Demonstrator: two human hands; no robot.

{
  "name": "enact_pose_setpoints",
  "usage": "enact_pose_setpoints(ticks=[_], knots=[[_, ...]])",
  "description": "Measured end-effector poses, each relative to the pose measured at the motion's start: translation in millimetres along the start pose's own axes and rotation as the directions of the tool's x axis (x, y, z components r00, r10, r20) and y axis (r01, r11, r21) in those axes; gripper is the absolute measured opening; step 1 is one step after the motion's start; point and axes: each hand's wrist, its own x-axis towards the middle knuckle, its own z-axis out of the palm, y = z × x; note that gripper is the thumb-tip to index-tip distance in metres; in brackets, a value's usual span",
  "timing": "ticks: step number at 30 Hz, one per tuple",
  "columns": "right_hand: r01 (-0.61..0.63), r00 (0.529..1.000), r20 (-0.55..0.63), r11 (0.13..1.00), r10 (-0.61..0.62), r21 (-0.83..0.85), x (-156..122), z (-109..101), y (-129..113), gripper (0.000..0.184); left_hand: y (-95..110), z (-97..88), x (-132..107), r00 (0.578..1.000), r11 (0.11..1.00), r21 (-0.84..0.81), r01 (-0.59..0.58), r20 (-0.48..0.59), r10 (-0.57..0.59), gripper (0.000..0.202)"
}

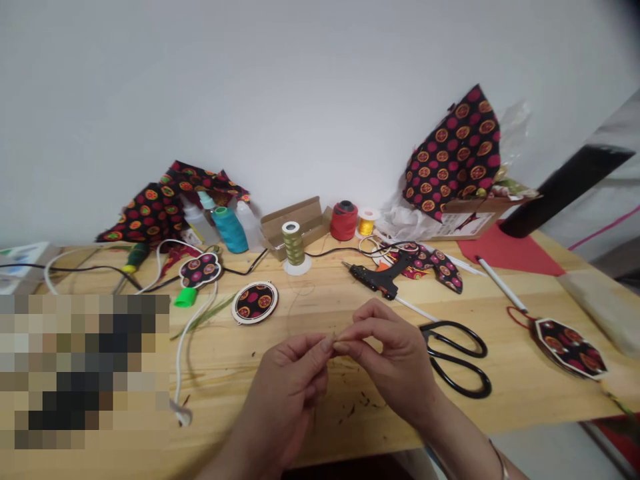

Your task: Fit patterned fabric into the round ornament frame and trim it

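My left hand [297, 377] and my right hand [390, 363] meet fingertip to fingertip above the front middle of the table. Both are closed in a pinch on a fine thread, of which only a tiny bit shows between the fingers. A faint strand curves over the wood from the olive-green thread spool [294, 248] towards my hands. Black-handled scissors [463, 360] lie just right of my right hand, blades hidden behind it. To the left of my hands rests a round, white-rimmed patterned fabric piece [256, 303].
A black glue gun [377, 277] lies behind my right hand. Red [344, 221] and teal [230, 230] thread cones stand along the wall. At right are an octagonal patterned piece [570, 347], a white pen [503, 285] and a cardboard box [463, 223]. A white cable [187, 333] crosses the left side.
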Motion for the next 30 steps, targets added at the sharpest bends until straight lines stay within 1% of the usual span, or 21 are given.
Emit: enact_pose_setpoints(ticks=[3,7,12,16,22,25,30], knots=[[-0.049,0.999,0.001,0.998,0.049,0.030,0.6,1.1,-1.4,0.011,-1.2,-0.7,0.8,1.000,1.000,0.016,-0.016,-0.016,0.016,0.022],[-0.129,0.992,0.021,0.987,0.128,0.094,1.8,2.1,-2.2,0.010,-4.3,-2.5,1.0,0.998,0.997,0.041,-0.061,-0.009,0.062,0.019],[-0.240,0.971,0.054,0.953,0.234,0.182,2.0,0.8,0.9,0.010,-6.3,-2.8,-0.2,0.996,0.992,0.087,-0.086,-0.008,0.088,0.020],[-0.307,0.952,0.091,0.923,0.294,0.230,1.6,-1.1,0.9,0.011,-7.8,-4.8,-0.6,0.996,0.989,0.121,-0.087,0.006,0.087,0.020],[-0.361,0.928,0.185,0.901,0.322,0.241,1.5,-3.2,-1.2,0.005,-8.1,-4.5,-1.2,0.998,0.985,0.161,-0.070,0.019,0.068,0.021],[-0.368,0.927,0.177,0.893,0.331,0.258,1.4,-3.0,-1.2,0.005,-8.1,-3.5,-0.8,0.998,0.984,0.164,-0.062,0.012,0.061,0.021],[-0.358,0.934,0.142,0.883,0.329,0.303,1.1,-1.4,-1.0,0.005,-8.6,-3.5,-0.2,0.997,0.981,0.176,-0.081,0.019,0.079,0.021]])
